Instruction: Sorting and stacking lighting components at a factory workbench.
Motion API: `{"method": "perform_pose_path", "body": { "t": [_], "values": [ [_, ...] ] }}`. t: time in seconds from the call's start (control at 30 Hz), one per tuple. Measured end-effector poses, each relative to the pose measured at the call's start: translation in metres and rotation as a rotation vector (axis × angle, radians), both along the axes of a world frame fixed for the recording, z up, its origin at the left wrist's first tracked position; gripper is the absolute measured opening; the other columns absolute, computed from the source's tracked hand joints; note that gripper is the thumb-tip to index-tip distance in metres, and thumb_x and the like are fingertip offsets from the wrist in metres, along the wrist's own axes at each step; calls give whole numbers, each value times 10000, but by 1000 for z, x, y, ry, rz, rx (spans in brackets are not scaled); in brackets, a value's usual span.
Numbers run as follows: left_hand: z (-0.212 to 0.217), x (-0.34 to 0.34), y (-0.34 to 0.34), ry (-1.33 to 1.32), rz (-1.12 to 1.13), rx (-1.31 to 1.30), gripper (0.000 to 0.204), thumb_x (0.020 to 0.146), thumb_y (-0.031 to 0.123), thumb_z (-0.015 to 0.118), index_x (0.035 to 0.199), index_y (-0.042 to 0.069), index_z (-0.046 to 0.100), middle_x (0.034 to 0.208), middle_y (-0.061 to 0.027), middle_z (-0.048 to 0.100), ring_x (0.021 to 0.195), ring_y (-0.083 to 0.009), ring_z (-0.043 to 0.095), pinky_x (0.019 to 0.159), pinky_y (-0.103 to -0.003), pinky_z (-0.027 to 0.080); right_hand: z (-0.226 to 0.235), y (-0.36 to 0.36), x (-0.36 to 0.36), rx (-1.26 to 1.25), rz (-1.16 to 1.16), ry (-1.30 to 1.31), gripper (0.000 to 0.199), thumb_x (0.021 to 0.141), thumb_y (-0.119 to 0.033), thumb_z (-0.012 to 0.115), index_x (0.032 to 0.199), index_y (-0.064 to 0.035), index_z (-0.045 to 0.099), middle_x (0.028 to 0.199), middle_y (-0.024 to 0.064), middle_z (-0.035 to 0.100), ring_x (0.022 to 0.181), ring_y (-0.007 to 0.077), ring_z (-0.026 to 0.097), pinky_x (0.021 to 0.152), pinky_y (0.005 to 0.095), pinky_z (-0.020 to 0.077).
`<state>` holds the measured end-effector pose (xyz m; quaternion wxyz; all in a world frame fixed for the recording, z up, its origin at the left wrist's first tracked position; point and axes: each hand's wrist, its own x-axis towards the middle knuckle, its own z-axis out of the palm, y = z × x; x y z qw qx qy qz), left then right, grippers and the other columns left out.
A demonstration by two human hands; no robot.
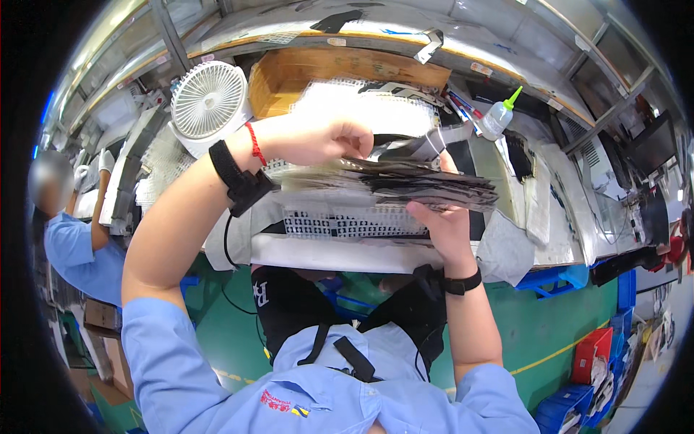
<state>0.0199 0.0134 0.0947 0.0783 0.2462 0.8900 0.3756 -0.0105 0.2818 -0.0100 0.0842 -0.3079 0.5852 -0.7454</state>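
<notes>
My right hand (pixel 447 230) grips a thick stack of thin dark sheets (pixel 426 184), thumb on the near side and a finger showing behind. The stack fans out unevenly, with pale, see-through sheet ends toward the left. Above its left part is my left hand (pixel 348 140), fingers curled together; what they hold, if anything, is hidden. A glossy dark strip (pixel 416 148) shows just right of those fingers, behind the stack. Below the stack lies a white sheet with rows of small square cut-outs (pixel 347 226) on the bench.
A white fan (pixel 210 101) stands at the back left beside a wooden tray (pixel 271 76) with white perforated sheets. A bottle with a green nozzle (pixel 499 118) stands at the back right. A shelf (pixel 318 43) runs above. A person in blue (pixel 83 246) works at the far left.
</notes>
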Motion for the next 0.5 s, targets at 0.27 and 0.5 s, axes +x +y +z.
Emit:
{"method": "perform_pose_path", "body": {
  "t": [0.27,0.5],
  "values": [
    [15,15,-5,286,137,-267,202,894,167,628,1050,48,582,1000,-109,622,952,-241,602,862,-352,477,-6,4,-5,176,-119,-92,238,796,-55,744,1011,19,672,967,38,682,873,118,600,802,275,475],
    [11,27,-18,301,177,-375,184,856,160,655,965,27,589,937,-129,621,882,-293,608,800,-377,487,-7,4,3,238,-174,-67,220,772,-7,746,979,28,683,957,49,689,862,120,613,804,272,491]
  ]
}}
